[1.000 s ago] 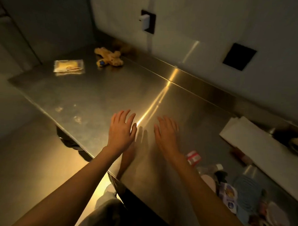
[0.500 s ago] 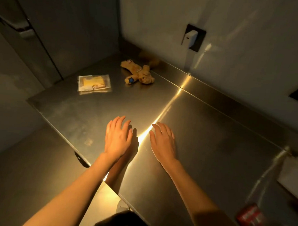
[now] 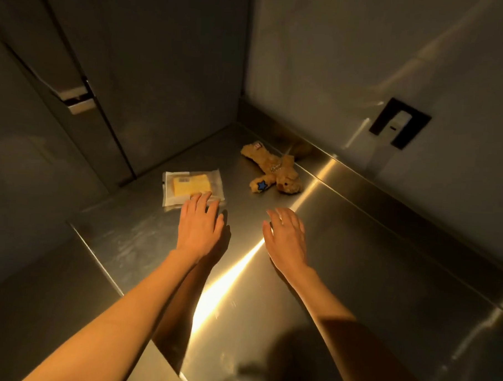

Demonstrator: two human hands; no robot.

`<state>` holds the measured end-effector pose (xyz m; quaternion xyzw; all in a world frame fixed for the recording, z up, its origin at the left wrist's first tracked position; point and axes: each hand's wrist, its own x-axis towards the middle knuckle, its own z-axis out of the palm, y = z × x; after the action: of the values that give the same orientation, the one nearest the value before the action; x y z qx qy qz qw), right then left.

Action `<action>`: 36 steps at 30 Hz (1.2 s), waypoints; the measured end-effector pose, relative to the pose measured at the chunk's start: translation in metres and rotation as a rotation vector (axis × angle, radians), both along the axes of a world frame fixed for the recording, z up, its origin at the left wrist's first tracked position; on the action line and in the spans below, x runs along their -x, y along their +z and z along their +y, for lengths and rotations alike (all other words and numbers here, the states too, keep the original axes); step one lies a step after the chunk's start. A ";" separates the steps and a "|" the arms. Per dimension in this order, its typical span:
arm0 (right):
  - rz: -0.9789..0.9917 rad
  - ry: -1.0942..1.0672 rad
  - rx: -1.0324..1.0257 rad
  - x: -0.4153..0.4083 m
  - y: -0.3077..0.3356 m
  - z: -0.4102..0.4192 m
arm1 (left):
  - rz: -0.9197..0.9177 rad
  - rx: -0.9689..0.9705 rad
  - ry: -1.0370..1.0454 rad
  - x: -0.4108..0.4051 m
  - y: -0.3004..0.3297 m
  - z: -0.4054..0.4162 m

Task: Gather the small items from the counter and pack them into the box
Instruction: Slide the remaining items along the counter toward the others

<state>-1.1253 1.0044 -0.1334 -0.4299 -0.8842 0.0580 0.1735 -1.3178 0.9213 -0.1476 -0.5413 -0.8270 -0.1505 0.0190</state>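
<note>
Packet (image 3: 193, 188) and plush toy (image 3: 275, 174), the two small items in sight, lie at the far left end of the steel counter (image 3: 356, 281). Only the head view is available. The packet is a clear, flat sleeve with a yellow slab and a small printed label inside, lying flat near the counter's left edge. To its right, apart from it, the tan plush toy sprawls close to the raised back lip of the counter, with a blue star on one limb and a tag at its far end.

The left hand (image 3: 200, 227) reaches forward, palm down, fingers (image 3: 199, 201) spread and straight; their tips overlap the near edge of the packet, but whether they press on it or hover just above cannot be told. The hand grips nothing. The right hand (image 3: 286, 235) is also palm down over bare steel, fingers loosely apart and slightly curled, empty, near the plush toy but short of it.

A dark wall plate (image 3: 398, 123) with a white insert sits on the wall at far right. A tall metal door (image 3: 128, 78) stands beyond the counter's left end.
</note>
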 end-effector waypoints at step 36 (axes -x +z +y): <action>-0.387 0.107 0.046 0.075 -0.041 0.159 | -0.029 0.187 0.149 0.053 -0.044 0.073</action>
<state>-1.2005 1.1635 -0.1739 -0.3894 -0.9210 0.0039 -0.0127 -1.3709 0.9940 -0.1911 -0.4755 -0.8756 -0.0788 -0.0324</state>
